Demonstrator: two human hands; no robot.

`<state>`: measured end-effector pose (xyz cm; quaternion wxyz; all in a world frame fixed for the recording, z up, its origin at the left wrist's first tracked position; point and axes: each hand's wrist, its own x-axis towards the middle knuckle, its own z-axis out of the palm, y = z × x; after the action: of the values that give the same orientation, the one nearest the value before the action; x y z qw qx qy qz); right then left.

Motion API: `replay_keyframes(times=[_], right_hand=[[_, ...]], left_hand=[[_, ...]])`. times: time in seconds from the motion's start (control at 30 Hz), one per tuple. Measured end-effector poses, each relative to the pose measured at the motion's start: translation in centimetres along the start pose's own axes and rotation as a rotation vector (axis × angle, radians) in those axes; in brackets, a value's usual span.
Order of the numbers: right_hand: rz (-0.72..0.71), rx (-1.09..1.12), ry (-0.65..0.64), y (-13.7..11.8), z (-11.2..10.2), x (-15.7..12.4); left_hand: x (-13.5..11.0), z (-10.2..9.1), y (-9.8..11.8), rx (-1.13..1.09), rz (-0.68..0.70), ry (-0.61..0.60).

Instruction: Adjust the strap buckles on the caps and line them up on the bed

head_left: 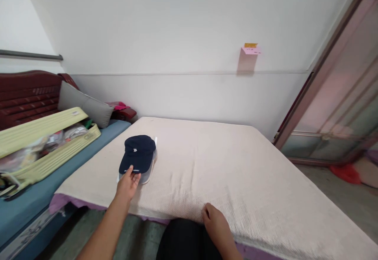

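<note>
A navy blue cap (137, 154) with a small white logo lies on a cream-covered bed (224, 169), stacked over a lighter cap whose pale brim (147, 178) shows beneath it. My left hand (127, 184) reaches forward, its fingers pinching the front edge of the navy cap's brim. At the bed's near edge my right hand (215, 221) rests on the cover beside my dark-clothed knee, fingers curled under with nothing visible in them.
Left of the bed, a blue-covered sofa (20, 209) carries an open pale-yellow box (44, 142) of clothes and a grey cushion (85, 108). A dark red wooden backrest (26, 94) rises behind. A sliding glass door (339, 106) stands right; a pink wall fixture (250, 51) hangs ahead.
</note>
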<state>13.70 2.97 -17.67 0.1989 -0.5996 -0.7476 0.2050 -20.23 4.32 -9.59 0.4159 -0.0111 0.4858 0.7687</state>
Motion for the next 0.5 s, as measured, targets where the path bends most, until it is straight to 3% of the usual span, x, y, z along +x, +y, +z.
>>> replay_keyframes(times=[0.17, 0.3, 0.4, 0.5], right_hand=[[0.009, 0.017, -0.008, 0.1, 0.1, 0.0], [0.023, 0.068, -0.001, 0.2, 0.1, 0.0], [0.040, 0.212, 0.015, 0.1, -0.1, 0.0], [0.094, 0.605, -0.037, -0.5, -1.0, -0.4]], left_hand=[[0.1, 1.9, 2.0, -0.111, 0.018, -0.121], [-2.3, 2.5, 1.9, -0.189, 0.051, -0.241], [-6.2, 2.0, -0.1, -0.206, 0.016, -0.317], [-11.2, 0.8, -3.9, -0.192, -0.112, -0.386]])
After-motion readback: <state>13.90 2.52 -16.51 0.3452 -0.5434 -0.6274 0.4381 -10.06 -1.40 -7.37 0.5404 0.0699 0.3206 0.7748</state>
